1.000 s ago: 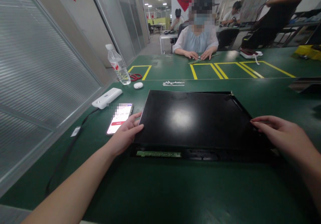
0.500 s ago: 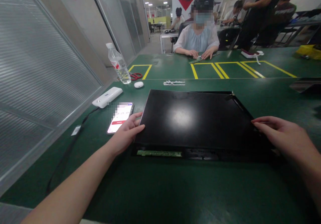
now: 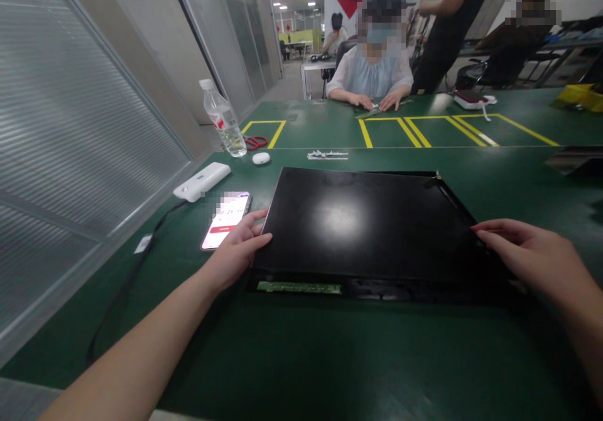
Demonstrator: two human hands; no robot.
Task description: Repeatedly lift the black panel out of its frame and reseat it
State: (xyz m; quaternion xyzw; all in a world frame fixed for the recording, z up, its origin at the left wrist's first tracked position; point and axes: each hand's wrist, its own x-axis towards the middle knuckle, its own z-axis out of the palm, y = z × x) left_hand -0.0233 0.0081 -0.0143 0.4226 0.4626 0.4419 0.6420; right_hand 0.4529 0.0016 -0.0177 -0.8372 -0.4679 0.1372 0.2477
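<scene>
A glossy black display panel [image 3: 377,226] lies slightly askew over a black frame [image 3: 461,206], whose right and far edges show beyond it. Along the near side, a narrow green circuit board [image 3: 299,288] is exposed. My left hand [image 3: 242,239] grips the panel's left edge, thumb on top and fingers at the side. On the right edge, my right hand [image 3: 522,245] is closed in a pinch between thumb and forefinger. Whether it has the panel or the frame there, I cannot tell.
Left of the panel lie a lit phone [image 3: 228,220], a white power bank [image 3: 202,182] with a black cable, a white earbud case [image 3: 260,158], red-handled scissors [image 3: 257,142] and a water bottle [image 3: 223,119]. White scraps [image 3: 327,155] lie beyond. Across the green table sits a person [image 3: 372,72].
Both my hands and the panel stay practically in place. In the background, a standing person in dark clothes has shifted left.
</scene>
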